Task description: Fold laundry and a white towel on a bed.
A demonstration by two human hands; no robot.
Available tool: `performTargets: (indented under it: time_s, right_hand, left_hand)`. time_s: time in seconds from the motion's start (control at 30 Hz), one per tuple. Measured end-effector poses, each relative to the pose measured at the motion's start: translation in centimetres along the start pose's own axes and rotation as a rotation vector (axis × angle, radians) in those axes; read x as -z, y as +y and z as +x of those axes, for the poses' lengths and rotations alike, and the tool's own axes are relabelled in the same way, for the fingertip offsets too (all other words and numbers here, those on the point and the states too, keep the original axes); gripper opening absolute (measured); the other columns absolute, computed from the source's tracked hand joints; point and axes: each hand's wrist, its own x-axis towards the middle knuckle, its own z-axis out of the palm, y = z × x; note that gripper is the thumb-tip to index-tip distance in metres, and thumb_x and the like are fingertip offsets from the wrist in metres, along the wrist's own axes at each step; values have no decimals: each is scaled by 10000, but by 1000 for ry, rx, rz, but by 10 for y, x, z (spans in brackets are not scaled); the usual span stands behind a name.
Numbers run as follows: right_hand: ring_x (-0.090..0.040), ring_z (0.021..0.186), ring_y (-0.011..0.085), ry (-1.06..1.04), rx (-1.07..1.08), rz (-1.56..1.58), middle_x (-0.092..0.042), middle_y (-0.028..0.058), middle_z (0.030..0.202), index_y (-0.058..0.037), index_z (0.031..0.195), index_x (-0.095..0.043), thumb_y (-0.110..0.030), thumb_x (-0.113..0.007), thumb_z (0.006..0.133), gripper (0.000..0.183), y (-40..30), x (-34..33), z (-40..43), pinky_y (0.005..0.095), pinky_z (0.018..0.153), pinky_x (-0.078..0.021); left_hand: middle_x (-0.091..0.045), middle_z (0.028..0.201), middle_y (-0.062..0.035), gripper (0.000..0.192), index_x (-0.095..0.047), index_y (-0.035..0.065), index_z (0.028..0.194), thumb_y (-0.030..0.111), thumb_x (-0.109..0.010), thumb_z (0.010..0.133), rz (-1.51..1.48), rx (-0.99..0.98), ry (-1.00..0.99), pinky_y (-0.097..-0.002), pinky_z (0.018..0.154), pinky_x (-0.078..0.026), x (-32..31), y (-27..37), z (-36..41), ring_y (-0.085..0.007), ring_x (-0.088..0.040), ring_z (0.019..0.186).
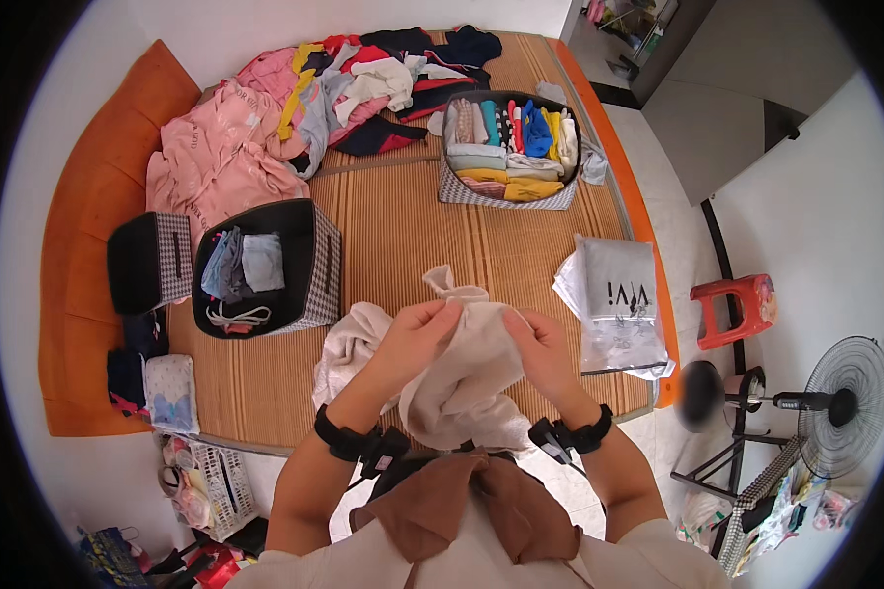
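Note:
A beige cloth garment [460, 368] hangs between my two hands over the near edge of the bamboo mat [390, 221]. My left hand [420, 342] pinches its upper left part between thumb and fingers. At its upper right part, my right hand [541, 342] grips the fabric in the same way. A narrow end of the cloth sticks up beyond my fingers. Beside my left forearm, a crumpled cream garment [350, 350] lies on the mat. The exact kind of the held garment cannot be told.
Houndstooth storage boxes [320, 276] [175, 254] stand at left; the larger holds folded clothes. Another houndstooth box [504, 199] of folded clothes stands at the back right. Loose clothes [221, 158] are heaped at the far left. Plastic-bagged items [619, 294], a red stool [737, 313] and a fan [843, 407] are at right.

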Motion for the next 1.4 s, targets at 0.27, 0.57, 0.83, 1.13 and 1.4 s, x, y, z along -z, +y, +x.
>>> performTargets:
  time_s: [0.27, 0.57, 0.83, 1.13, 1.4]
  right_hand:
    - [-502, 582, 36, 117, 46, -316, -587, 1, 627, 6, 879, -656, -249, -578, 883, 267, 1, -9, -24, 229, 503, -407]
    - [-525, 581, 67, -38, 66, -430, -573, 66, 627, -2, 889, -641, -227, -570, 877, 236, -7, -5, -50, 240, 525, -426]
    - [-585, 733, 315, -760, 26, -712, -625, 138, 802, -31, 942, -611, -240, -625, 786, 260, 16, 34, -72, 402, 659, -452]
    - [-541, 798, 295, -731, 339, -423, -567, 87, 771, -47, 854, -591, -132, -594, 709, 168, 5, -7, -84, 387, 758, -419]
    - [-539, 640, 220, -601, 220, -416, -537, 85, 706, -43, 973, -545, -46, -516, 710, 264, 18, -8, -78, 322, 603, -426]
  left_hand:
    - [-568, 793, 31, 174, -608, -9, 933, 150, -544, 898, 263, -116, 0, -206, 632, -416, -24, -13, -30, -39, -494, 738]
    - [-478, 705, 16, 158, -523, -2, 908, 155, -519, 896, 506, -322, 62, -242, 553, -376, -29, -21, -44, -58, -415, 647]
    - [-488, 763, 10, 196, -489, 17, 879, 203, -463, 936, 74, -342, 172, -222, 602, -382, -7, 22, -93, -55, -443, 688]
    - [-492, 598, -11, 430, -509, 35, 673, 428, -615, 810, 240, -574, -163, -243, 478, -297, -19, 34, -122, -86, -412, 529]
    - [-501, 563, 11, 529, -481, 77, 588, 392, -887, 463, 266, -605, -153, -227, 448, -286, -7, 36, -133, -76, -430, 492]
